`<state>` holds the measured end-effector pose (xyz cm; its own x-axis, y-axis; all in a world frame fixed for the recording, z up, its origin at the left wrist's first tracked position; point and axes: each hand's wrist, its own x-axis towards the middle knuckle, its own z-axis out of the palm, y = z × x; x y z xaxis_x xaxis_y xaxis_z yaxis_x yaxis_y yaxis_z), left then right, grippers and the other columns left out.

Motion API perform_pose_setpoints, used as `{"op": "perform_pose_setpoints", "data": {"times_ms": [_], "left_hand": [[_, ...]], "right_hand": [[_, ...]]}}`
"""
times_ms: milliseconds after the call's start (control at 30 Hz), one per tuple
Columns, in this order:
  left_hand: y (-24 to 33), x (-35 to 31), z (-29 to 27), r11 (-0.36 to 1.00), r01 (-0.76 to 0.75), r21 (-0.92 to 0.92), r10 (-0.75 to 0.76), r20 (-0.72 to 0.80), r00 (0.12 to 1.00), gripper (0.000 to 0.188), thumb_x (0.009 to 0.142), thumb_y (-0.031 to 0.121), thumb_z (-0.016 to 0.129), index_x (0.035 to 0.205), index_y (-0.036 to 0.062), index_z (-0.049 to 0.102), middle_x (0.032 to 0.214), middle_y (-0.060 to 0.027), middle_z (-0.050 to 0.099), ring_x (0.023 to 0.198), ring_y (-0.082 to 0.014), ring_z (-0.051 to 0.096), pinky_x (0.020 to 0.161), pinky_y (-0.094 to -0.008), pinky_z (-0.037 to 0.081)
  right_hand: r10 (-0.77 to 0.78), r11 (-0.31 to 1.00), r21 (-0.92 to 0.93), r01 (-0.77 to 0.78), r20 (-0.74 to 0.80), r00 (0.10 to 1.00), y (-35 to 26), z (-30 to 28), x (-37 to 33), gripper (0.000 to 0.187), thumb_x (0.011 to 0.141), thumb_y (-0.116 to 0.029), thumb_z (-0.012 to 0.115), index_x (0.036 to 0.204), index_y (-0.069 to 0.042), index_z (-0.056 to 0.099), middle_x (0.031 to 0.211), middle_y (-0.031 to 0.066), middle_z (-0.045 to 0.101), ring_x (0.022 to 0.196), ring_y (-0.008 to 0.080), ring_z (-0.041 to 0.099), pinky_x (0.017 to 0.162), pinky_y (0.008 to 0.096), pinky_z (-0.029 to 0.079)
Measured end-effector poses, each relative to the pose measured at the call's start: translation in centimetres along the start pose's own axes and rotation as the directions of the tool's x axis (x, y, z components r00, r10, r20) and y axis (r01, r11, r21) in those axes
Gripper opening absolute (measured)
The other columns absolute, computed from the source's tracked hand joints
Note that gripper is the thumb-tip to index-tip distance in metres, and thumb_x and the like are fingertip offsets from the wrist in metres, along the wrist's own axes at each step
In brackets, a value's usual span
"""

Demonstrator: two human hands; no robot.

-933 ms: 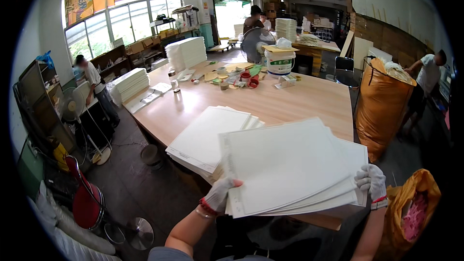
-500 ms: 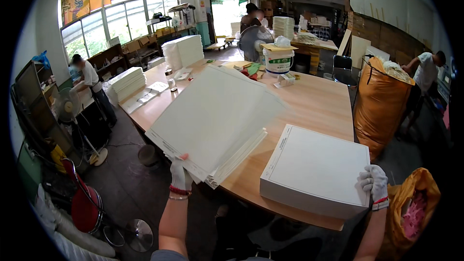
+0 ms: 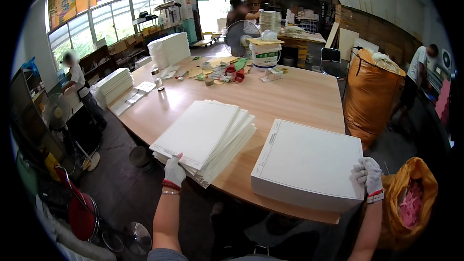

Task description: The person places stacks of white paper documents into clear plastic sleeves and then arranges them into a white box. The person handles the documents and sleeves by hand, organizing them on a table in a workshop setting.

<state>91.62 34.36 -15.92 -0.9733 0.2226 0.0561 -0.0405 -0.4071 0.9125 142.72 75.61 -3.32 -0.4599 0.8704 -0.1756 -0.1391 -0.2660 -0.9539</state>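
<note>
A fanned stack of white printed sheets (image 3: 198,128) lies at the table's near edge, its layers staggered to the right. My left hand (image 3: 175,171), in a white glove with the thumb tip bare, grips the near left edge of its top sheets, thumb on top; the other fingers are partly hidden. To the right sits a thick, squared stack of printed sheets (image 3: 309,159). My gloved right hand (image 3: 369,176) is closed against that stack's right edge, fingers curled over its near right side.
On the table (image 3: 290,89) are a white bucket (image 3: 266,55), tape rolls (image 3: 234,73) and more paper stacks (image 3: 169,50). An orange sack (image 3: 369,99) and an open bag of pink scraps (image 3: 411,203) stand at right. Two fans, a red stool (image 3: 83,216) and several people are around.
The large top sheets, raised and sweeping over the fanned stack before, now lie down on it. My left hand has lowered slightly with them; my right hand stays at the squared stack.
</note>
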Motion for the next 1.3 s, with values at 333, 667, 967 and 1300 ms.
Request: {"op": "perform_pose_setpoints", "data": {"times_ms": [333,667,967,1300], "left_hand": [[7.1,-13.3,10.5,0.776,-0.623,0.098,0.476,0.556,0.681,0.044,0.088,-0.006,0.052,0.131,-0.0085,0.043,0.123,-0.0187,0.058,0.113,-0.0282,0.058,0.1,-0.0367,0.043],[3.8,-20.0,35.0,0.507,-0.806,-0.306,-0.033,0.927,-0.373,0.013,0.079,0.009,0.063,0.091,0.0048,0.06,0.104,-0.012,0.061,0.098,-0.0312,0.058,0.082,-0.0383,0.051],[0.4,-20.0,37.2,0.553,-0.722,-0.415,0.116,0.897,-0.427,0.015,0.074,0.01,0.065,0.077,0.0032,0.052,0.118,-0.0114,0.059,0.1,-0.0313,0.055,0.084,-0.0384,0.048],[-0.1,-19.8,38.0,0.78,-0.577,-0.242,0.051,0.944,-0.327,0.013,0.078,0.007,0.062,0.075,-0.0005,0.053,0.116,-0.0181,0.064,0.085,-0.0323,0.061,0.076,-0.0367,0.05]], "right_hand": [[-0.504,0.86,-0.095,0.501,-0.301,0.809,3.9,-1.4,-4.8,0.029,0.094,-0.024,0.056,0.112,-0.002,0.062,0.096,0.0089,0.066,0.079,0.0179,0.065,0.072,0.0312,0.056],[-0.716,-0.078,-0.971,0.226,0.213,0.665,6.2,-1.1,-9.7,0.012,0.087,-0.021,0.056,0.086,-0.01,0.061,0.076,0.0077,0.058,0.065,0.0312,0.059,0.057,0.0388,0.048],[-0.838,-0.145,-0.901,0.408,0.331,0.434,-0.5,3.4,-7.9,0.041,0.088,-0.035,0.063,0.061,-0.007,0.05,0.057,0.0115,0.047,0.054,0.0308,0.051,0.049,0.0409,0.04],[-0.868,-0.251,-0.897,0.363,0.375,0.327,-1.5,5.5,-4.7,0.01,0.075,-0.008,0.057,0.084,-0.004,0.058,0.059,0.0081,0.051,0.051,0.0261,0.052,0.046,0.0362,0.041]]}}
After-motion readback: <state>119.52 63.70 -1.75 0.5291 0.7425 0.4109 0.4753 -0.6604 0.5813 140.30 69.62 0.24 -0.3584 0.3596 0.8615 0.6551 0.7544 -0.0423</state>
